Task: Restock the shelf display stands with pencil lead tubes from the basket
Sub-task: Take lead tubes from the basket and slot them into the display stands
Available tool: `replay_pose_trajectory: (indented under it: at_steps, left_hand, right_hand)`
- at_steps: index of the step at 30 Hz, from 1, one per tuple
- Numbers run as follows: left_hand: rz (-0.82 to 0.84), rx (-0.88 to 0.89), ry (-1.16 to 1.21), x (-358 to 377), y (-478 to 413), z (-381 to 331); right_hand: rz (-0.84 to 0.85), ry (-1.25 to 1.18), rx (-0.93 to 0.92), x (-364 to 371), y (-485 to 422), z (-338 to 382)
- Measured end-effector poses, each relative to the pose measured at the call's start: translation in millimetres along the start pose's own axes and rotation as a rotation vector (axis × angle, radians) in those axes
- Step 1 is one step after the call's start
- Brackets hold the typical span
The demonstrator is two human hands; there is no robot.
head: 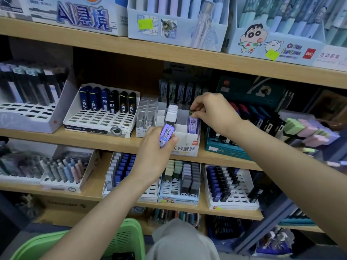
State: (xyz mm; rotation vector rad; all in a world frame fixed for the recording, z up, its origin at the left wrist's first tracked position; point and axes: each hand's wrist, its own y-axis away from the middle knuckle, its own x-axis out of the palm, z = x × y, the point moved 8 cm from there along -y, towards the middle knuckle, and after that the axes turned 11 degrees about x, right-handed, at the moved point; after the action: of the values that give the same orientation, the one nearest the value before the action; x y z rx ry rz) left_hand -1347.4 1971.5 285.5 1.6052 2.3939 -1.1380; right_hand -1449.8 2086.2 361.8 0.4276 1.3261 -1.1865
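Soft, even light from above keeps the upper boxes (187,37) bright, while recesses under each shelf board (112,45) sink into shadow. Wide-angle distortion bows the boards — edges and lower corners blur, the centre is sharper.

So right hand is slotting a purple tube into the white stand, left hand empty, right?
Wrong on the left hand: it is not empty, it holds a second purple tube. The head view shows it. The right hand does pinch a purple tube standing in the white stand.
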Motion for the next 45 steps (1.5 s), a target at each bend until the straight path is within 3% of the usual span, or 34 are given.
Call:
replay_pose_trajectory:
  at_steps: [7,21,29,34,36,40,43,45]
  left_hand:
    - [0.003,-0.004,0.008,0.0,1.2,-1.3]
    - [0.031,-0.1,0.084,2.2,1.6,0.6]
    - [0.021,-0.246,0.292,3.4,7.0,-1.5]
    - [-0.016,-0.281,0.325,0.0,6.4,0.4]
    - [-0.024,-0.235,0.326,-2.9,4.7,-4.8]
    - [0.001,-0.107,0.318,-4.6,2.2,-16.0]
    - [-0.048,-0.086,0.322,-8.0,2.8,-20.0]
    - [-0.096,-0.142,0.336,-10.4,3.8,-17.0]
  right_hand:
    - [0.019,0.312,-0.157,8.8,12.4,13.0]
    - [-0.065,0.385,-0.145,7.9,19.5,10.8]
    - [-0.134,0.431,-0.165,9.2,23.4,7.4]
    - [-0.218,0.377,-0.277,0.8,36.9,19.6]
    - [-0.184,0.241,-0.259,-2.0,42.7,23.3]
    - [0.112,-0.391,-0.008,1.7,54.2,21.8]
    - [0.309,-0.537,0.055,12.7,61.9,23.4]
    - [0.352,-0.512,0.043,14.4,64.5,21.5]
